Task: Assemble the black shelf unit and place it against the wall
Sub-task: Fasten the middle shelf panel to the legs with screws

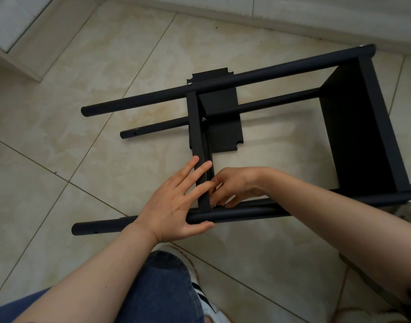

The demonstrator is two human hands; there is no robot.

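your left hand [174, 206] lies spread flat, fingers straight along the edge of the middle shelf [198, 136] and thumb under the near pole [241, 213], pressing the two together rather than closing round either; your right hand [232, 185] has its fingertips curled in at that same joint, pinching what looks like a small fastener [215, 204], though most of it is hidden. the black shelf unit [363, 127] lies on its side in the middle of the floor [83, 159], the poles' free ends to your left. this looks like fixing the middle shelf to the near pole, so press squarely with the left hand to hold the shelf's hole over the pole's, and start the fastener by fingertip, straight in; if it binds, back it off rather than force it. leave it a little loose until the corners line up, as at the screw [203, 119] seated on the lower far pole [269, 104]. a loose notched panel [223, 136] lies flat on the floor under the frame, just beyond your fingers, and could get scraped if the frame shifts. your knee [162, 287] and shoe [199, 297] sit close to the near pole, so mind them when you turn the unit. the wall [293, 17] runs along the far edge of the floor, near the upper pole [246, 78]
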